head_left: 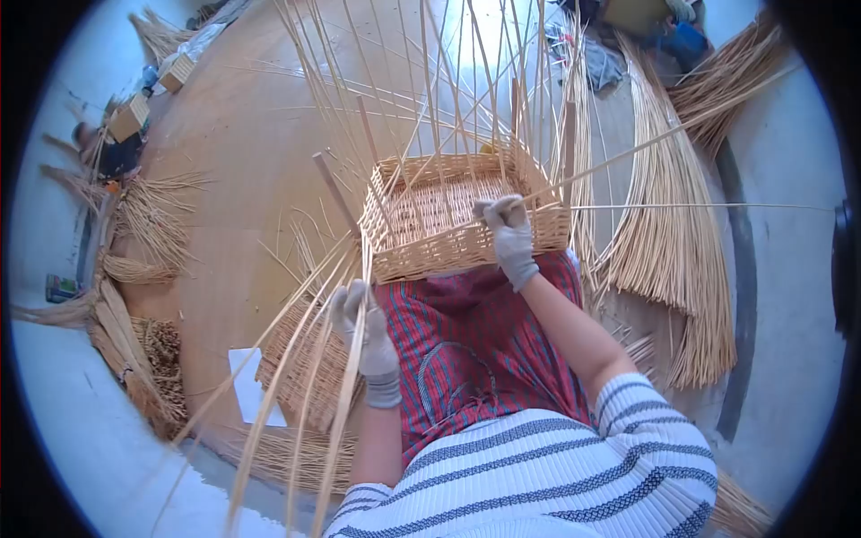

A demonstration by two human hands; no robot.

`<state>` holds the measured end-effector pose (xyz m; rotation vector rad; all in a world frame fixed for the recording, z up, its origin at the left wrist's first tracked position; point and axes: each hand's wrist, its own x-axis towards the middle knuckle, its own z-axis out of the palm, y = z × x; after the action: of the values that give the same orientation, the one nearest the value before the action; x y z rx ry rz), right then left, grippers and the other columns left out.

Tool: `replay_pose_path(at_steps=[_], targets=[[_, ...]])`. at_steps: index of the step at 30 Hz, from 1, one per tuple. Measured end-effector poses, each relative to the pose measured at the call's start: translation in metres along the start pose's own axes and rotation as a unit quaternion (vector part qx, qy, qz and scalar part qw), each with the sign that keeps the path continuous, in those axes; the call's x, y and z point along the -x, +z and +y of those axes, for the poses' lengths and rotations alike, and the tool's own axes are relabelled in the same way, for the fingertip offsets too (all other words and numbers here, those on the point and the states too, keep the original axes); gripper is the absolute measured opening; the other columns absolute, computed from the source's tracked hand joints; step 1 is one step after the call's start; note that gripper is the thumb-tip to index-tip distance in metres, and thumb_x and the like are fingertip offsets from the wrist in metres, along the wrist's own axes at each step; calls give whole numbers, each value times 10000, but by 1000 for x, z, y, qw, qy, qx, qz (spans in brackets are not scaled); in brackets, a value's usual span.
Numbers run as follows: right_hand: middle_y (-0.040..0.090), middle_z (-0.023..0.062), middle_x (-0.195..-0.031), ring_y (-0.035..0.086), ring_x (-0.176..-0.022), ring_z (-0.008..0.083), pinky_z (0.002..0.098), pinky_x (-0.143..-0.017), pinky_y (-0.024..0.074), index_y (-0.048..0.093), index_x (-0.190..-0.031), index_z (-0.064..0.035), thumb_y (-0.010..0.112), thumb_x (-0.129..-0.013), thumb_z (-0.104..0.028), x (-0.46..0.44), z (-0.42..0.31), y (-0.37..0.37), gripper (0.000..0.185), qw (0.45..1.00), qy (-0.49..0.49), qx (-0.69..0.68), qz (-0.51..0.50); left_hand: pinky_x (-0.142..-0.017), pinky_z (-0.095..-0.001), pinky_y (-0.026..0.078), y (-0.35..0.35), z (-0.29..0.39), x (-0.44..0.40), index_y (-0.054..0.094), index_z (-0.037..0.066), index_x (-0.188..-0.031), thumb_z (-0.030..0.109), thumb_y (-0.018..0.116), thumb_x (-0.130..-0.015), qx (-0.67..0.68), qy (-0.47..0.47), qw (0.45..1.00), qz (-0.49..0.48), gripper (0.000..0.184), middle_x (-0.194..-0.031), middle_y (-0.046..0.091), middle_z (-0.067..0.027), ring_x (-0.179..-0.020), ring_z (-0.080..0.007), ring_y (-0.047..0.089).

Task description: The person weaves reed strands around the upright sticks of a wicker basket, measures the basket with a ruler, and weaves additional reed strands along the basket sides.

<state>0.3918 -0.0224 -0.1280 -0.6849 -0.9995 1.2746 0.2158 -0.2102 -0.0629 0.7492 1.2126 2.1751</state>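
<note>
On my lap sits a rectangular wicker basket (475, 260), its woven floor facing me and long upright rods (430, 81) rising from its far side. My right hand (511, 238), in a pale glove, is closed at the near rim on a wicker rod that runs out to the upper right. Lower down, beside the basket's near left corner, my gloved left hand (366, 334) has its fingers closed around several wicker strands (314, 359), which trail toward the bottom of the view. Wooden stakes (335, 193) stand at the basket's corners. A red checked cloth (475, 350) covers my lap.
Large bundles of wicker rods (668, 242) lie on the right by the wall. A woven panel (309, 359) and a white sheet (256, 387) are on the floor at my left. More bundles (157, 215) line the left wall.
</note>
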Motion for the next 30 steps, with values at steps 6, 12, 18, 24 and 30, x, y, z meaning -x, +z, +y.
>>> replay_pose_path(at_steps=[6,12,18,24,30], targets=[[684,76,-950,681,-864,182,313,-699,580,498,-978,-141,595,-941,12,7,-17,1,185,990,129,-18,59,-930,-370,494,14,-66,-60,385,37,-1413,49,555,-951,-393,-119,893,-186,492,-1221,585,-152,-1090,-212,609],[614,123,-1235,628,-1084,210,302,-897,512,532,-1320,-142,603,-914,-5,-51,-44,95,434,965,-83,159,-191,-445,-306,516,30,-89,-95,512,41,-999,242,577,-981,-343,-292,874,-182,213,-742,557,-62,-496,-168,603],[586,121,-1201,600,-988,167,292,-872,520,474,-1344,-57,549,-934,-29,-57,-49,102,418,954,-52,266,-128,-394,-281,500,23,-107,-89,494,55,-910,199,636,-949,-222,-297,924,-87,206,-744,582,-60,-493,-148,610],[506,18,-724,512,-617,128,381,-756,569,456,-1132,-42,425,-1051,-188,5,-12,-1,170,998,-23,60,8,-456,-264,541,24,-108,-92,438,80,-814,104,730,-874,-85,-315,941,-94,299,-840,660,-95,-608,-151,665],[556,27,-752,582,-672,137,333,-725,539,466,-1074,-81,495,-1026,-175,28,-67,28,110,973,18,228,-30,-481,-286,549,42,-118,-89,487,75,-890,165,734,-887,-273,-273,922,-10,263,-794,627,-74,-596,-148,664]])
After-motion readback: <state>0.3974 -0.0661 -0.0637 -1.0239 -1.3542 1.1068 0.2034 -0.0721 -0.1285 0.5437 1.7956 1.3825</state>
